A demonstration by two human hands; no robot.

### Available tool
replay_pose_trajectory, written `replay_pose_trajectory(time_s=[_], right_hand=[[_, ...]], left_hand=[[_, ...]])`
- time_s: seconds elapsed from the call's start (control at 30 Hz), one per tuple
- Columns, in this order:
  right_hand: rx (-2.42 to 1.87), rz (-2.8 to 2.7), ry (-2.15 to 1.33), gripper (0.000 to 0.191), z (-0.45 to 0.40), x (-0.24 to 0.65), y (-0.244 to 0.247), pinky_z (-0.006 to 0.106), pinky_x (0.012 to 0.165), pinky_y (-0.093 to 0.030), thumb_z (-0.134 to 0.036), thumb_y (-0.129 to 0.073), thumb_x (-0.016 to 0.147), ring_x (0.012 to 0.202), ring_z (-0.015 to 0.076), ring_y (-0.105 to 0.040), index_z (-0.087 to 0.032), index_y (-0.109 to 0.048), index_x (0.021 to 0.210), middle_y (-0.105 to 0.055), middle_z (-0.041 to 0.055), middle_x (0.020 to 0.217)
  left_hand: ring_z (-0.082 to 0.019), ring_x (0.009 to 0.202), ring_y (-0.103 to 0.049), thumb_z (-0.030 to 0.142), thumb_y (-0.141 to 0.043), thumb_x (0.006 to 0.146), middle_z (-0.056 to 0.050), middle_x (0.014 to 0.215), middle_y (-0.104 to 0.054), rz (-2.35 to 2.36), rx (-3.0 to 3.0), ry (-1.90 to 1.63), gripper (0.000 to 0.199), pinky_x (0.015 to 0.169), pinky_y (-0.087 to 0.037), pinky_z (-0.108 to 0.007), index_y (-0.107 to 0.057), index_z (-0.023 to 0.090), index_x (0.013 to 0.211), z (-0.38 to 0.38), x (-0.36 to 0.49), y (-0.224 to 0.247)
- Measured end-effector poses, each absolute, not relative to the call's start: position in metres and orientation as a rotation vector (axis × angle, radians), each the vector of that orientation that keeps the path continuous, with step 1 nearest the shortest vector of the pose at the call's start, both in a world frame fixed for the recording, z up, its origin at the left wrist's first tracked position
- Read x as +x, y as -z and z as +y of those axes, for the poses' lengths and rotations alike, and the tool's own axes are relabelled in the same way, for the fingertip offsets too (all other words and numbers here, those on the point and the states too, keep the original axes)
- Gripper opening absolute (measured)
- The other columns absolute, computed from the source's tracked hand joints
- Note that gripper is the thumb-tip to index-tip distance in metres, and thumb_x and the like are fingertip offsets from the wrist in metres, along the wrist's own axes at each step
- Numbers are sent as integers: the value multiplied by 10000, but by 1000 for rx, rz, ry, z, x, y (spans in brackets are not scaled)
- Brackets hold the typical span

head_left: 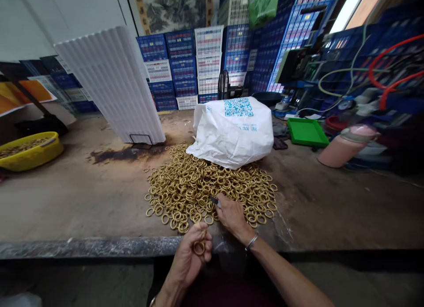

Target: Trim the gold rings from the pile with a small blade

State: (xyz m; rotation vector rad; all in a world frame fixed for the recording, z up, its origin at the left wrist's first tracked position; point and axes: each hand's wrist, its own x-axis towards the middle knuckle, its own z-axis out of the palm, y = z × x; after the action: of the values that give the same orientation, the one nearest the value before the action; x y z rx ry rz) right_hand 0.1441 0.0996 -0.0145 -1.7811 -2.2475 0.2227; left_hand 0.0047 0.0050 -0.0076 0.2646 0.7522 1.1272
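Many brass-coloured rings point(185, 183) lie heaped on the table. My left hand point(193, 253) is at the table's front edge, palm up, its fingers curled round a few rings point(199, 248). At the front right of the heap, my right hand point(231, 213) is closed on a small dark tool with a pale part point(215, 201); its tip points up and left over the rings. What kind of tool it is cannot be made out. A white sack with blue print point(235, 134) lies on the back of the heap.
A yellow basin point(31, 152) stands far left on the table point(82, 201). White corrugated sheets point(112, 81) stand upright behind the heap. To the right are a green tray point(307, 132) and a pink bottle point(346, 145). Stacked crates point(180, 55) fill the back.
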Motion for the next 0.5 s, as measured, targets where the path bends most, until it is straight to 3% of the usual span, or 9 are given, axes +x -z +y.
replay_pose_trajectory(time_s=[0.27, 0.5], right_hand=[[-1428, -2145, -465, 167, 96, 150, 20, 204, 562, -329, -256, -430, 813, 591, 119, -560, -206, -560, 904, -622, 2, 689], [-1164, -2044, -804, 132, 76, 144, 4, 189, 558, -352, -251, -440, 794, 573, 95, -472, -186, -552, 819, -542, -16, 663]], left_hand=[[-83, 569, -518, 289, -701, 637, -1, 684, -547, 844, 233, -1186, 249, 407, -296, -150, -510, 147, 709, 17, 9, 3], [-49, 417, -416, 447, -627, 676, 64, 562, -473, 1139, 569, -1272, 360, 352, -269, -138, -504, 183, 887, 24, 16, 3]])
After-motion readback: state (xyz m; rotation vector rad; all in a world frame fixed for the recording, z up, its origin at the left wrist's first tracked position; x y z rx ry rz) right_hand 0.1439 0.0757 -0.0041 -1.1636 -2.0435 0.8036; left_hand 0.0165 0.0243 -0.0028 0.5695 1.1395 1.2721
